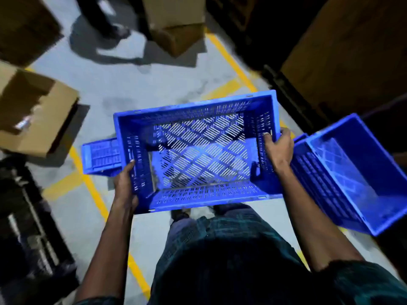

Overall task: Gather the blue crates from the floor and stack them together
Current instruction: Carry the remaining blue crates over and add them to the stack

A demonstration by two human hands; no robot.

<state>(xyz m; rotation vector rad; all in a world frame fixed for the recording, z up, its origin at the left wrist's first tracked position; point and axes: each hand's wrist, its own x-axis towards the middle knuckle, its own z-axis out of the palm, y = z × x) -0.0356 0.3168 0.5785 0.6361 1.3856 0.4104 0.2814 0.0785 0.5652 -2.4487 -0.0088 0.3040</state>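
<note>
Over the grey concrete floor (136, 84) with its yellow painted lines (94, 190), I see a large blue perforated plastic crate (198, 155) held up in front of the person's body, its open top facing the camera and its slotted bottom showing the floor through it; the left hand (126, 186) grips the crate's left short wall, thumb over the rim and inside, the fingers behind the wall where I cannot see them; the right hand (278, 148) grips the right short wall, its fingers (267, 139) curled over the rim into the crate; both hold the crate clear of the floor. To the right, just beside the right forearm, a second blue plastic crate with ribbed sides (356, 172) lies tilted with its open mouth turned up and to the right; whether it touches the held crate I cannot tell. To the left, partly hidden behind the held crate, a third smaller blue slotted crate (101, 156) sits on the floor across a yellow line. An open brown cardboard box (37, 115) lies at the left, another brown cardboard carton (176, 25) at the top; the legs of a second person (99, 16) stand near it, blurred.
</note>
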